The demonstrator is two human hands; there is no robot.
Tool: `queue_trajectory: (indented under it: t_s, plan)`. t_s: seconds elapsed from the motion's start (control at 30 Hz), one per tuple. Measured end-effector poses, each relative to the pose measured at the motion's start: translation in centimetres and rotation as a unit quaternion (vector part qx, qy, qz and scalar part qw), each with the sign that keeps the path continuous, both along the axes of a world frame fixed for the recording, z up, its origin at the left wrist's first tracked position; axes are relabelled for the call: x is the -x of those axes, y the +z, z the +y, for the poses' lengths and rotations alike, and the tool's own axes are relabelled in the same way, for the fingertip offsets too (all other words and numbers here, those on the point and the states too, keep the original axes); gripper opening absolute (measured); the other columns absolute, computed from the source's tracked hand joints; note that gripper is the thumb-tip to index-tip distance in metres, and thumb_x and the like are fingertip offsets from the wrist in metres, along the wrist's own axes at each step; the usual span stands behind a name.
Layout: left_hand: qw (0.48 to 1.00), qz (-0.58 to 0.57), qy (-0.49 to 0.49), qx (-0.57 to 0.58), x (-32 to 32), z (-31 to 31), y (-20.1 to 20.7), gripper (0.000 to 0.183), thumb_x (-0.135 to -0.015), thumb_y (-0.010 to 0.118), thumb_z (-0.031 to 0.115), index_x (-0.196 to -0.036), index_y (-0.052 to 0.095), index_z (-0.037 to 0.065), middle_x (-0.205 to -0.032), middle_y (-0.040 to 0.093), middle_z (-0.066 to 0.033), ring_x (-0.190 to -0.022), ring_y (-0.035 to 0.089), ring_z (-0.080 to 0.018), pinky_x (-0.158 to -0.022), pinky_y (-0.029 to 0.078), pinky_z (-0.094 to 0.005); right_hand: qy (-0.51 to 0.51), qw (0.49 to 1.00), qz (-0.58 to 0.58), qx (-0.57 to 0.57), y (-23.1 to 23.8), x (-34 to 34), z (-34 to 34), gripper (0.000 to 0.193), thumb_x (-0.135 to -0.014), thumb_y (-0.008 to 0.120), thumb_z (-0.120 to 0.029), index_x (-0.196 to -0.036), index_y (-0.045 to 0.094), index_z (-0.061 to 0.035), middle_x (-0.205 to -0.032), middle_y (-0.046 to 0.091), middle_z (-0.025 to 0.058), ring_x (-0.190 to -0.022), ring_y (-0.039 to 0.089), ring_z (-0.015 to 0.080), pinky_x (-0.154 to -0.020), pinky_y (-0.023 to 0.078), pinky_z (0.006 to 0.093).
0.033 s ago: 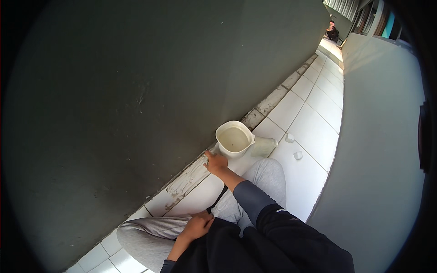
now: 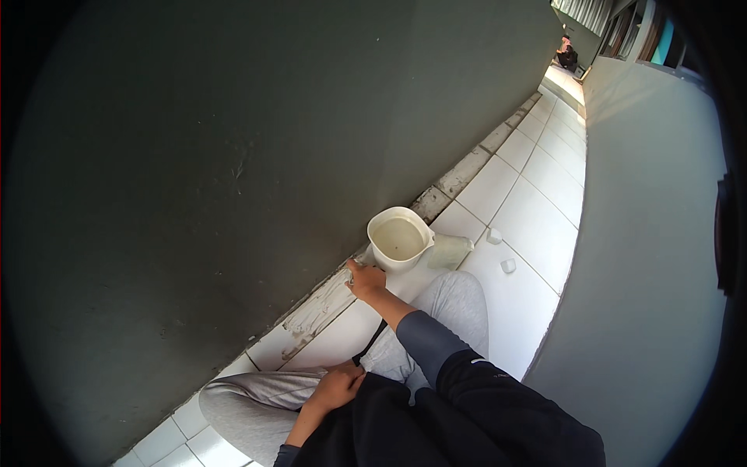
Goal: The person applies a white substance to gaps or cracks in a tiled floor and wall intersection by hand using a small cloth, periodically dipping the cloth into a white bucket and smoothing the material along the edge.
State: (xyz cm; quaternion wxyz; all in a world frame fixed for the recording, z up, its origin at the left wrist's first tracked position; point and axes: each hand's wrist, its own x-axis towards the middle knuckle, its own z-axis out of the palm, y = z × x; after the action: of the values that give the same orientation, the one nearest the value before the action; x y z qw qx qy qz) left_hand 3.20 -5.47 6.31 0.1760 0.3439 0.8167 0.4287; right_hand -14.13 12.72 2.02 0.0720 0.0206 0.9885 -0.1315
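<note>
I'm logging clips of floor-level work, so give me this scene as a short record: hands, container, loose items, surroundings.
Right hand: right hand with fingers at the white-smeared tile strip along the dark grey wall; anything held cannot be made out
Left hand: left hand at the lap, fingers partly hidden
Container: white rounded-square tub, upright, with pale liquid inside
Loose items: pale green flat sheet or pouch beside the tub; two small white blocks farther right
Floor: glossy white tiles
</note>
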Motion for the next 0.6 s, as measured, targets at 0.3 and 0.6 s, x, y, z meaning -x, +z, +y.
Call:
queue_trajectory:
  t_s: [0.3, 0.6]
  plan:
    - [1.0, -0.008, 0.01, 0.003, -0.2, -0.3, -0.2, 0.017, -0.084, 0.048, 0.017, -0.085, 0.055, 0.002, -0.081, 0.058, -0.0181, -0.08, 0.056, -0.0356, -0.069, 0.043, -0.0419, 0.138, 0.986, 0.06, 0.077, -0.2, -4.1, -7.2, 0.042, -0.072, 0.066, -0.034, -0.105, 0.045, -0.0168, -0.078, 0.061, 0.0127, -0.075, 0.062, 0.0303, -0.06, 0.049, 0.0419]
    - [1.0, -0.02, 0.002, 0.021, 0.0, -0.3, 0.2, 0.02, -0.085, 0.048, 0.019, -0.078, 0.054, 0.001, -0.076, 0.056, -0.0172, -0.077, 0.055, -0.0348, -0.068, 0.042, -0.0421, 0.026, 1.0, 0.009, 0.007, 0.0, -0.4, -1.8, 0.046, -0.074, 0.064, -0.039, -0.111, 0.043, -0.0203, -0.079, 0.062, 0.0097, -0.078, 0.062, 0.0301, -0.064, 0.048, 0.0415]
